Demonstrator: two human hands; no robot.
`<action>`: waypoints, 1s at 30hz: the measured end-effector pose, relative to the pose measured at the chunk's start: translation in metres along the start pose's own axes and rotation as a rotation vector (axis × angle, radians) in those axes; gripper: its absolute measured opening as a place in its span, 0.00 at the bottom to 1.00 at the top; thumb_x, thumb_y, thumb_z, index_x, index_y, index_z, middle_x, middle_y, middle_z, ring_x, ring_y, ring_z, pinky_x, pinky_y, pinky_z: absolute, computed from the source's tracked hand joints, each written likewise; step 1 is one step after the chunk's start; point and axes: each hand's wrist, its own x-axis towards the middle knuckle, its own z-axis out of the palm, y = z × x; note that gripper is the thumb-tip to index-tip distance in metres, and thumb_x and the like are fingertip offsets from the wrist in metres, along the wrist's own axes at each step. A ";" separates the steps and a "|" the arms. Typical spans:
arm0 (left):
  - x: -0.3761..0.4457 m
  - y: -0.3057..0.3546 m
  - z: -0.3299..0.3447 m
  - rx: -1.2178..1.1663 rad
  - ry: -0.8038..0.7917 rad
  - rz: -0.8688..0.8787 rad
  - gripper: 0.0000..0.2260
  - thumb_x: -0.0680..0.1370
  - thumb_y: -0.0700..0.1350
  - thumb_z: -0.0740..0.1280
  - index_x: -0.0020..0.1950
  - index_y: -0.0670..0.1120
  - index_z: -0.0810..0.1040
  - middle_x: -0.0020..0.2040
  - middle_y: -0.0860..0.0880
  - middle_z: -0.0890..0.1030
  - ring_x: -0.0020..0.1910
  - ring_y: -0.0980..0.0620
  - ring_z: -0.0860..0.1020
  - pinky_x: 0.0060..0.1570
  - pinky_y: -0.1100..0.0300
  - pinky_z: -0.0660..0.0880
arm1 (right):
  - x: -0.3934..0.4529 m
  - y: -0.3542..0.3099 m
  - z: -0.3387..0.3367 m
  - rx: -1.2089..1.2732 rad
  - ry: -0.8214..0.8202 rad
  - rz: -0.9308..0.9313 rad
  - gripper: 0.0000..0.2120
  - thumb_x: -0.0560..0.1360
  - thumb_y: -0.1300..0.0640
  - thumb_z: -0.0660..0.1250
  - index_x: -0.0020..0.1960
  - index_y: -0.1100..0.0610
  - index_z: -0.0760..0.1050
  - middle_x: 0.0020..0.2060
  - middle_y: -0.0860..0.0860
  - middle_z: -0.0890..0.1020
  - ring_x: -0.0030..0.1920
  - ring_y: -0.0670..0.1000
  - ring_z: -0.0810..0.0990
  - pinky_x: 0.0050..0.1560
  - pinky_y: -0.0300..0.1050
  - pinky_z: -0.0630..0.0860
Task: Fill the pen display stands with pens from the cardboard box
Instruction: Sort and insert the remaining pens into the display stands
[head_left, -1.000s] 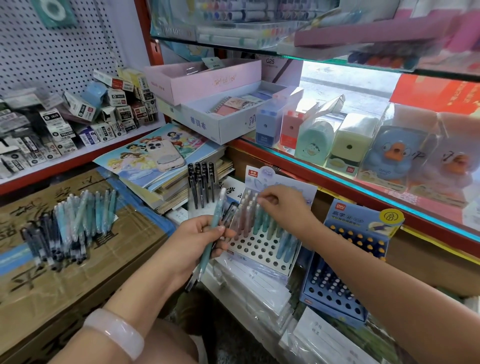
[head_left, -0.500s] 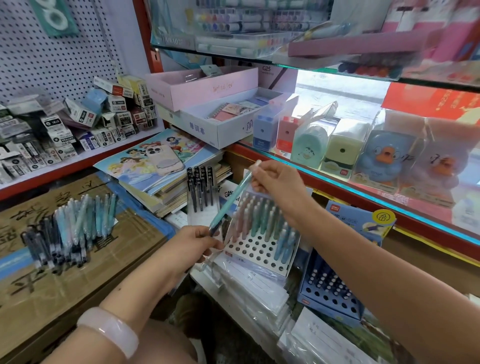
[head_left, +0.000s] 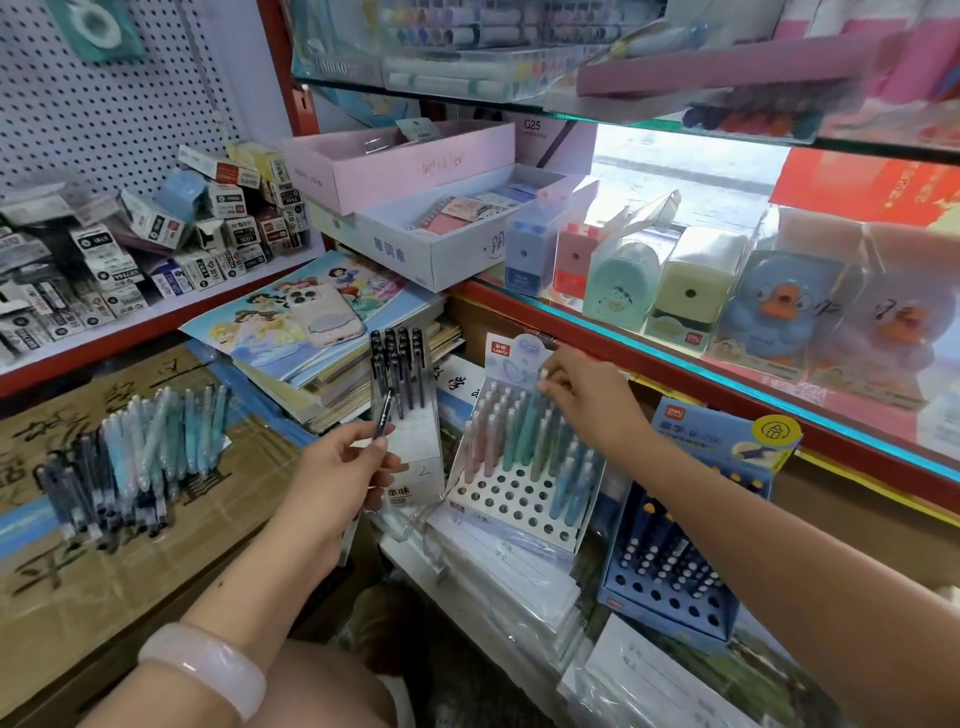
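Head view: right hand (head_left: 587, 397) pinching teal plastic pen (head_left: 529, 426) in white perforated cardboard stand (head_left: 511, 499), left hand (head_left: 337, 470) gripping dark pen (head_left: 383, 415), its lower end hidden.

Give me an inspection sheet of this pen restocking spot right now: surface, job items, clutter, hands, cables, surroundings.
Surface: cardboard box top, flattened, carrying loose pens.
Job's things: white display stand partly filled, front holes empty; blue display stand partly filled.
Clutter: phone on picture books; small boxes heaped on the side shelf.
Grippers: left hand holds a dark pen; right hand pinches a pen top in the white stand.
Cables: nothing seen.
Surroundings: glass shelf with duck toys.
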 end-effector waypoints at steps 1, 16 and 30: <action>0.000 0.000 -0.001 -0.013 0.013 0.003 0.08 0.80 0.37 0.59 0.55 0.43 0.76 0.37 0.45 0.77 0.32 0.53 0.73 0.31 0.63 0.72 | 0.001 0.002 0.004 -0.042 -0.022 -0.005 0.05 0.78 0.56 0.62 0.52 0.56 0.73 0.46 0.53 0.82 0.47 0.52 0.79 0.50 0.50 0.76; 0.002 -0.002 -0.005 -0.047 0.058 -0.009 0.11 0.80 0.37 0.57 0.60 0.41 0.76 0.39 0.46 0.77 0.35 0.53 0.73 0.36 0.62 0.71 | -0.002 0.014 0.033 -0.320 -0.146 -0.088 0.12 0.79 0.53 0.61 0.56 0.56 0.78 0.52 0.54 0.79 0.56 0.53 0.72 0.54 0.48 0.71; -0.010 0.011 0.000 -0.056 -0.045 0.038 0.09 0.79 0.35 0.59 0.57 0.45 0.72 0.42 0.45 0.82 0.38 0.52 0.77 0.38 0.62 0.73 | 0.000 -0.072 0.007 0.252 -0.221 -0.044 0.11 0.78 0.54 0.61 0.56 0.58 0.78 0.48 0.53 0.82 0.46 0.51 0.80 0.52 0.45 0.79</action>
